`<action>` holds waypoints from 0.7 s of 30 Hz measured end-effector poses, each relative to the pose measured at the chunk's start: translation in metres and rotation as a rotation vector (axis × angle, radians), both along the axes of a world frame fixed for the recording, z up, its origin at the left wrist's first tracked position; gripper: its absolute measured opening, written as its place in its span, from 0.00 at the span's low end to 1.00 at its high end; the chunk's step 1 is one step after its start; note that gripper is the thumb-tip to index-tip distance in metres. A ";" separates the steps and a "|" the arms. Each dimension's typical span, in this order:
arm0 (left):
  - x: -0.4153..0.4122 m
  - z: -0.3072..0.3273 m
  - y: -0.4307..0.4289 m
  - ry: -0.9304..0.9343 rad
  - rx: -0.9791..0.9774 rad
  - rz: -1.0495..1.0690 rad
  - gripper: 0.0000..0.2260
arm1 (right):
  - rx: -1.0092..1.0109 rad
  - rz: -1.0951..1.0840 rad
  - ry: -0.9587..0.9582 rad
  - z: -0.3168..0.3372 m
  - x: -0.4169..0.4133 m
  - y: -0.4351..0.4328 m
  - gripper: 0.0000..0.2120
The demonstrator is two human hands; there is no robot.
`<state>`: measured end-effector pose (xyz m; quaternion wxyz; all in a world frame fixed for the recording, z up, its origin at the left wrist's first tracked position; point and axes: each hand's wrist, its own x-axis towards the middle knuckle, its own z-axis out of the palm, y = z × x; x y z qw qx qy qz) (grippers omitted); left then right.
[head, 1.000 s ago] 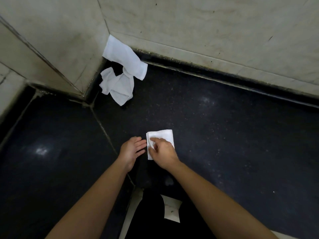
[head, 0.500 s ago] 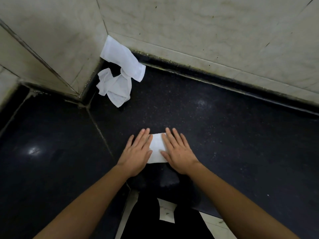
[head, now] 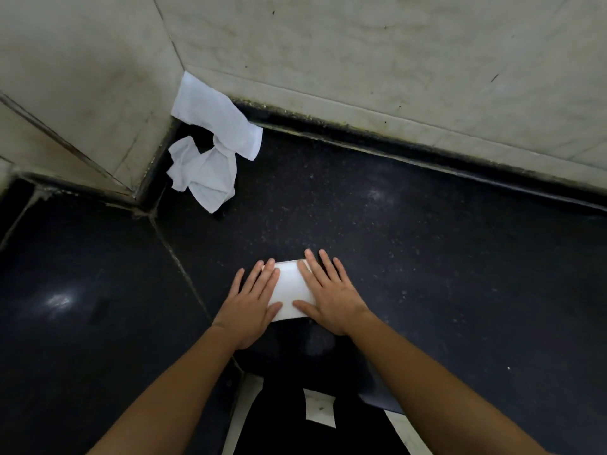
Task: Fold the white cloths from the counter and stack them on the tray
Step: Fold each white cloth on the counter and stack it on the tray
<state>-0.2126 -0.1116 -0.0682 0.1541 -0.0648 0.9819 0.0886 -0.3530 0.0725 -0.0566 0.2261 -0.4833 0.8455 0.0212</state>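
1. Head view: folded white cloth (head: 290,292) lies flat on the black counter (head: 427,257), near its front edge, between the two hands.
2. Left hand (head: 249,307): palm down, fingers straight, pressing the cloth's left side. It grips nothing.
3. Right hand (head: 331,300): the same on the right side, flat and pressing, with no grip.
4. Loose cloths sit well apart in the back-left corner. One draped cloth (head: 213,116) leans up the tiled wall (head: 361,44), and a crumpled cloth (head: 203,174) lies just below, touching it.
5. Risks, my read:
   - The fold may spring open once the palms lift, because the crease is only pressed and nothing pins it.
   - The counter looks glossy, so uneven pressure could skid the cloth or skew the fold.
   - The cloth is close to the front edge, so a pull toward the body could drag it off.
   - The tray is not in view, so the cloth needs carrying. A one-sided pinch could let the layers fan out.
   - The corner cloths overlap, so grabbing one may drag the other along.
6. Counts:
   - Folded cloths: 1.
   - Loose cloths: 2 by the look, though it could be one tangled piece; I cannot tell for sure.
   - Hands: 2.
   - Trays in view: 0.
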 end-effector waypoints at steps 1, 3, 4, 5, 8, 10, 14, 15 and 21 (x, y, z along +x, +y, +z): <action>-0.001 0.003 0.002 0.015 0.033 0.038 0.29 | -0.043 -0.084 -0.021 0.005 0.002 0.002 0.40; -0.008 0.011 0.006 0.073 0.147 0.225 0.28 | -0.175 -0.322 -0.093 0.014 0.005 0.004 0.38; -0.013 0.016 0.007 0.104 0.191 0.339 0.27 | -0.232 -0.442 -0.135 0.017 0.005 0.004 0.34; -0.018 0.019 0.008 0.141 0.206 0.428 0.25 | -0.269 -0.555 -0.196 0.020 0.003 0.001 0.31; -0.039 0.028 0.000 0.115 0.194 0.519 0.21 | -0.282 -0.835 -0.405 0.027 -0.011 -0.016 0.24; -0.053 0.032 -0.008 0.006 0.161 0.508 0.20 | -0.233 -0.896 -0.453 0.028 -0.021 -0.028 0.22; -0.071 0.037 -0.015 -0.124 0.141 0.476 0.16 | -0.136 -0.927 -0.476 0.027 -0.031 -0.043 0.15; -0.072 0.037 -0.016 -0.137 0.146 0.474 0.15 | -0.137 -0.947 -0.494 0.027 -0.032 -0.044 0.14; -0.067 0.039 -0.019 -0.189 0.183 0.424 0.11 | -0.373 -1.025 -0.659 0.030 -0.025 -0.029 0.06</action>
